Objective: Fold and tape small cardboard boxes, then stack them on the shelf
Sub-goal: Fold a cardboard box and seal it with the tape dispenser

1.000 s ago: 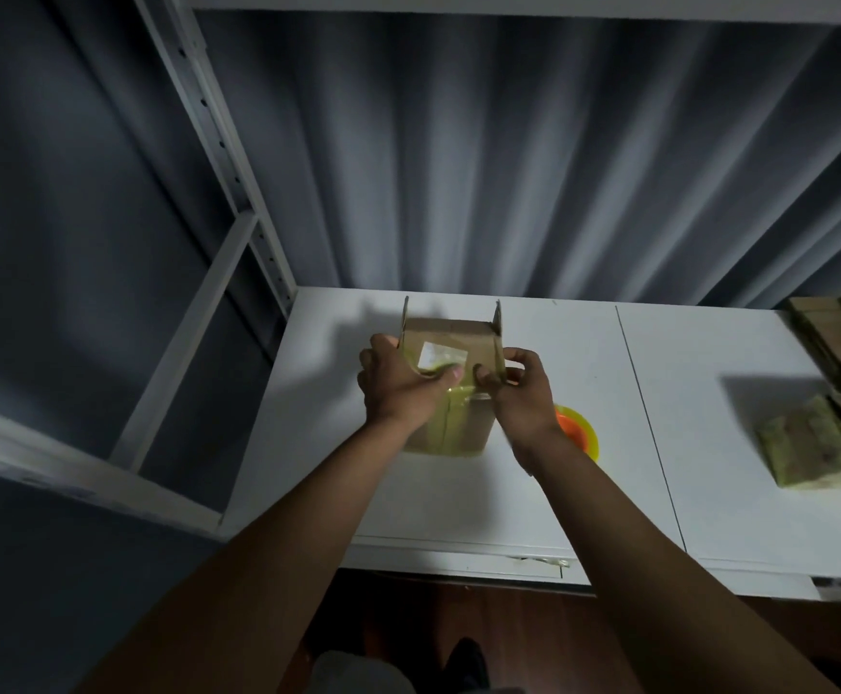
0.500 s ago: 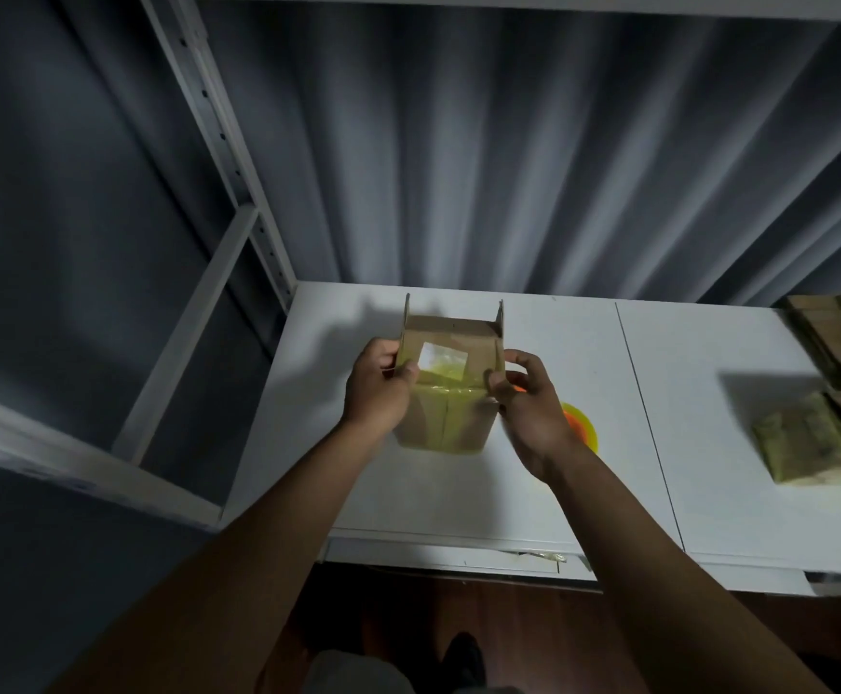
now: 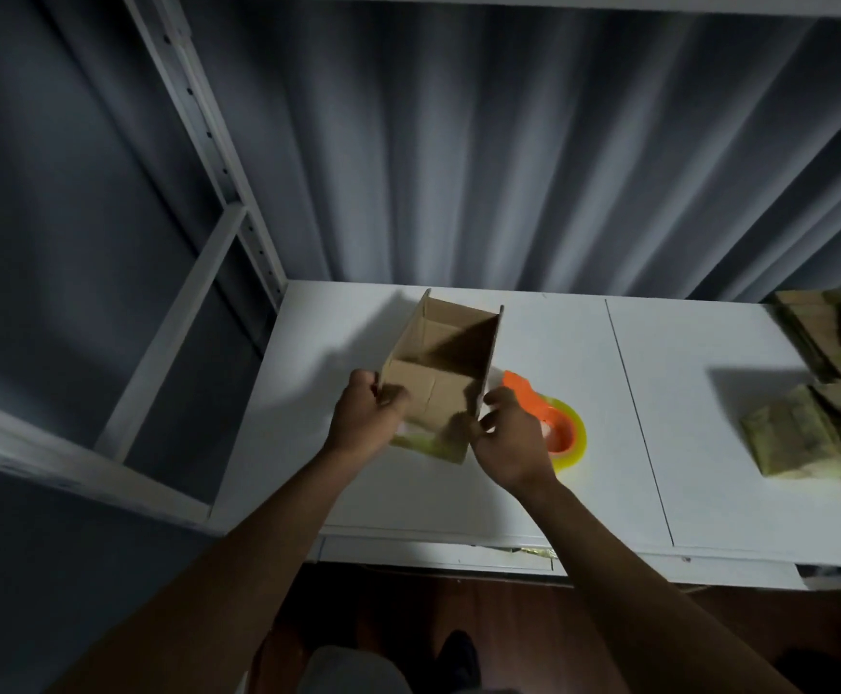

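A small brown cardboard box (image 3: 441, 368) is held above the white shelf board (image 3: 408, 493), its open top turned toward me so the inside and the folded bottom flaps show. Yellowish tape shows at its lower edge. My left hand (image 3: 366, 418) grips the box's left wall and my right hand (image 3: 508, 438) pinches its right wall. Just right of the box lies an orange tape dispenser (image 3: 549, 418) with a yellow-tinted roll of clear tape, partly hidden by my right hand.
A pile of flat, folded cardboard boxes (image 3: 819, 393) lies at the right end of the shelf board. A white metal shelf upright (image 3: 208, 142) and brace stand at the left. Grey curtain hangs behind. Dark wooden floor shows below the board's front edge.
The box has been turned over: its taped bottom faced me before, its open top faces me now. Both hands shifted their hold to the side walls, uncovering the tape dispenser.
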